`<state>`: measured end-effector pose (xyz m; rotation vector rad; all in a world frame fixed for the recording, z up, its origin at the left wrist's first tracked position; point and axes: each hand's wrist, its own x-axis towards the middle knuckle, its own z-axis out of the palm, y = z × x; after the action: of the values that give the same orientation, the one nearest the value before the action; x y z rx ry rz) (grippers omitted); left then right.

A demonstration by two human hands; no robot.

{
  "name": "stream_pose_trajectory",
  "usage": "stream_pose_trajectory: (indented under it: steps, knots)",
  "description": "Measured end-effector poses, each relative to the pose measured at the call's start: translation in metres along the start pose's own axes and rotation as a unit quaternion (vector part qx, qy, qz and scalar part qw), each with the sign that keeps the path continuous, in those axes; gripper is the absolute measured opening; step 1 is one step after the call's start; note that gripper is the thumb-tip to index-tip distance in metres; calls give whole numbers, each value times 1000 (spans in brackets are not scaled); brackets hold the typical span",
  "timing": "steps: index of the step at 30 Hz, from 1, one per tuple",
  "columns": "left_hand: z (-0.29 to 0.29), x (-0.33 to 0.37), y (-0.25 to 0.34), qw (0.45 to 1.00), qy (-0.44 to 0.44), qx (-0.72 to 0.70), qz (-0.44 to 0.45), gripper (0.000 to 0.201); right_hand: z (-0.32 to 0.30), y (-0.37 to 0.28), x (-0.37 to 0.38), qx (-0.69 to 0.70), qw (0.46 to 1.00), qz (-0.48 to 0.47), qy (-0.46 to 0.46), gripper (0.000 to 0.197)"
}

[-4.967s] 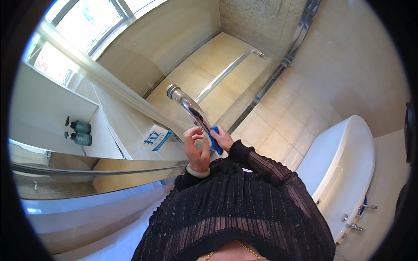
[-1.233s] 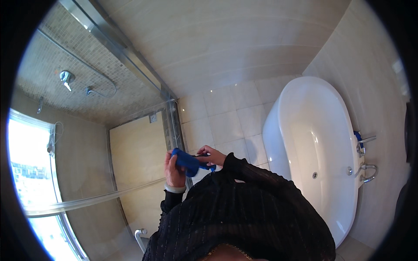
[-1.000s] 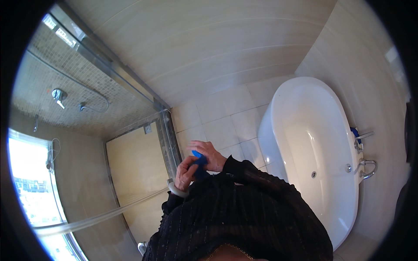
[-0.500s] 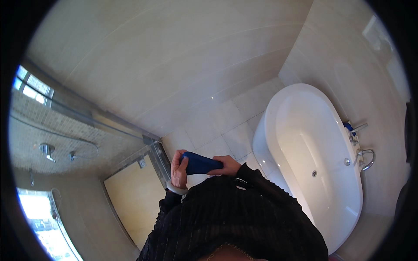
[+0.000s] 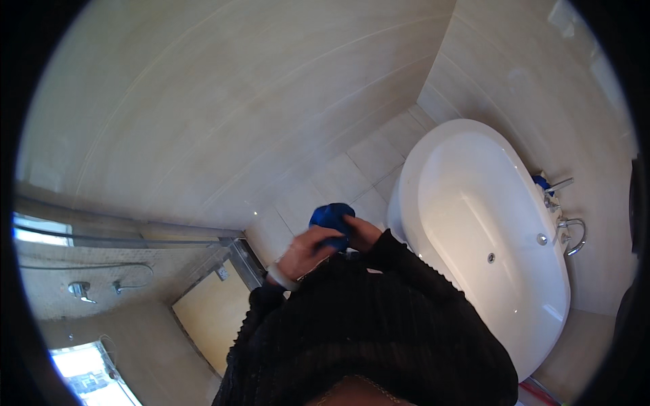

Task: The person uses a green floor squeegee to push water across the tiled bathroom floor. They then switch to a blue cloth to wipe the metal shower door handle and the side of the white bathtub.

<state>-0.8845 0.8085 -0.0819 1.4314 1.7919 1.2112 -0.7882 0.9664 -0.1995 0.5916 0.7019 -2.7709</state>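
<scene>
A dark blue cloth (image 5: 332,215) is bunched up in front of my body, with both hands on it. My left hand (image 5: 306,252), with a pale band at the wrist, lies across its near side, fingers curled over it. My right hand (image 5: 366,234) grips the right side of the cloth. Part of each hand's fingers is hidden in or behind the folds. The two hands are close together, held above the floor.
On the right stands a white freestanding bathtub (image 5: 474,223) with a chrome tap (image 5: 575,237) at its right side. A small blue item (image 5: 541,181) lies by the fittings. To the left are a glass-sided shower and a shower mixer (image 5: 82,291). Pale tiles (image 5: 376,159) cover the floor.
The cloth went from stretched flat between my hands to bunched together. My left hand moved right and across it, and both hands are higher in the view. The view has turned slightly.
</scene>
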Motion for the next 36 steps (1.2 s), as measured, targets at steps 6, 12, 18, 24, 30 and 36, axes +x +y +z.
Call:
stream_pose_trajectory:
  steps: [6, 12, 18, 24, 30, 36]
  knots:
    - [25, 77, -26, 987, -6, -93, -132, 33, -27, -77, 13, 142, 989, -19, -36, 60]
    - [73, 145, -74, 968, -163, -61, -181, 30, -173, -126, 32, -2, 944, -172, 282, 52]
    - [95, 144, -118, 946, -216, -13, -242, 31, -206, -183, -3, -433, 666, -285, 536, 31]
    - [101, 157, -149, 918, -306, 39, -250, 22, -225, -39, 1, -787, 479, -131, 365, 41]
    - [79, 178, -181, 907, -353, 118, -198, 32, -235, -127, 38, -714, 478, -141, 492, 61]
    - [49, 205, -204, 882, -373, 183, -223, 33, -292, -228, 82, -692, 398, -204, 567, 42]
